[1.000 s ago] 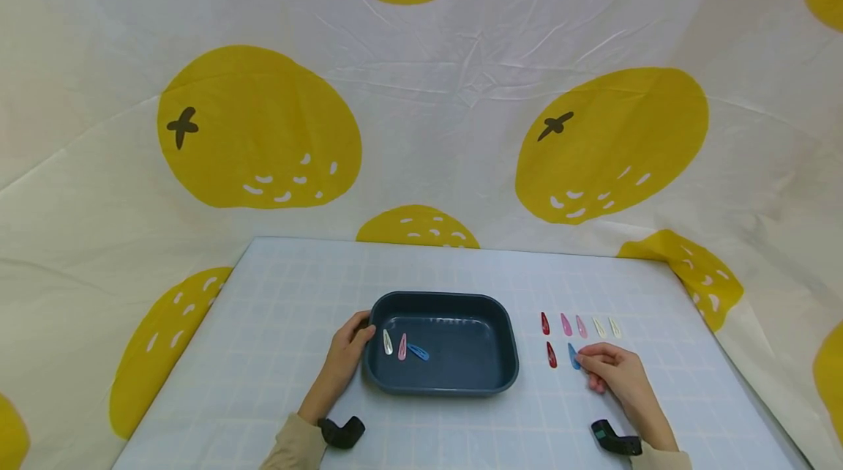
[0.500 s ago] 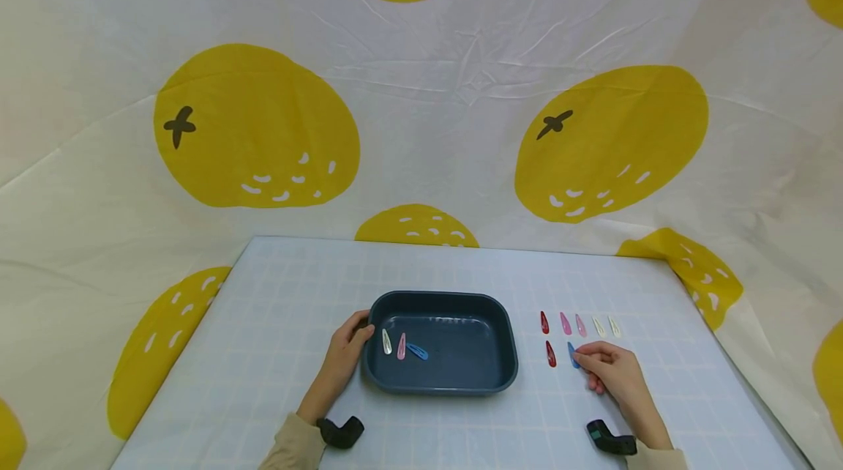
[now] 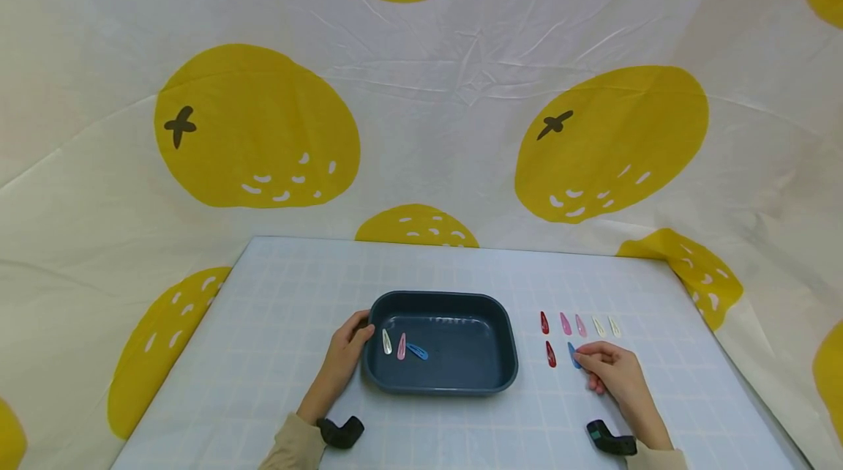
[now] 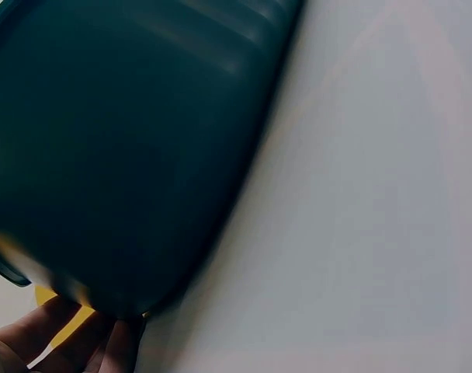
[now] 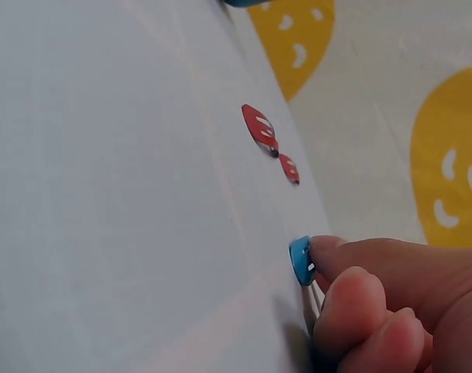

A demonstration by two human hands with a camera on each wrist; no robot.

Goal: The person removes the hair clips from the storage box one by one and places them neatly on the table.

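Your left hand grips the tray at its left end; your right hand pinches a blue clip, right of the tray and beside the nearer red clip. Three clips lie in the tray's left half.

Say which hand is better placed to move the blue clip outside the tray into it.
Right, I'd judge: the right hand pinches that blue clip. The left hand grips the tray by its left end, on the side away from the clip.
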